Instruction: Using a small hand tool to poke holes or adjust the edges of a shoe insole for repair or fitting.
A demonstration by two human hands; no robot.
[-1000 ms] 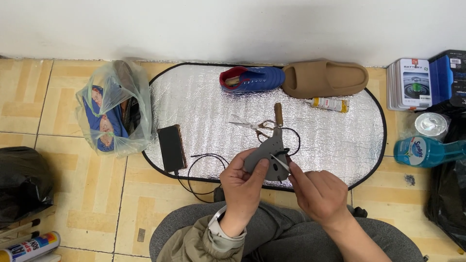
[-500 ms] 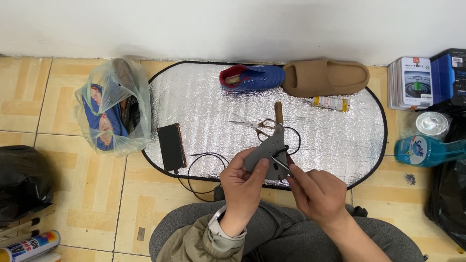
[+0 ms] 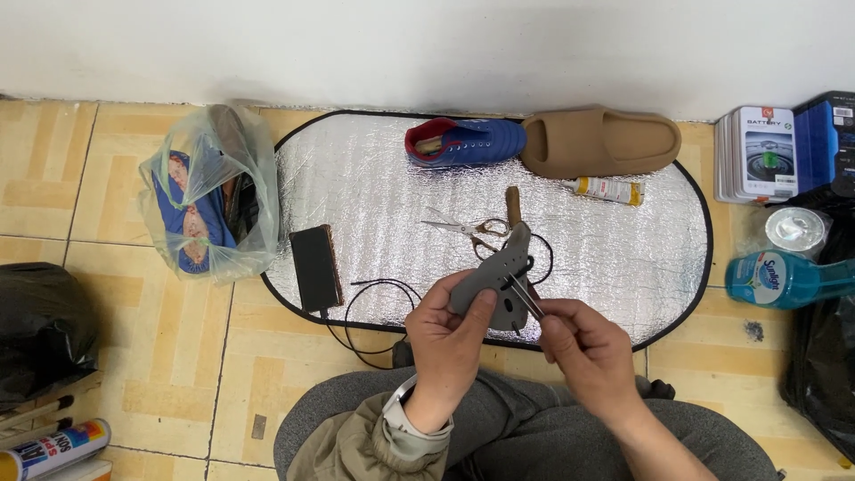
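We cannot tell what the thin tool (image 3: 525, 297), perhaps a needle, in the right hand (image 3: 583, 352) is.

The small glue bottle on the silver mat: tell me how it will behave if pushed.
The small glue bottle lies on its side on the silver mat, so it would probably roll if nudged across its length. It looks small and likely light. The mat's crinkled foil may slow it a little. The tan slipper beside it could stop it.

On the oval silver foil mat (image 3: 374, 178): blue sneaker (image 3: 468, 142), tan foam slide (image 3: 601, 142), scissors (image 3: 468, 229); clear plastic bag (image 3: 209, 191) just left.
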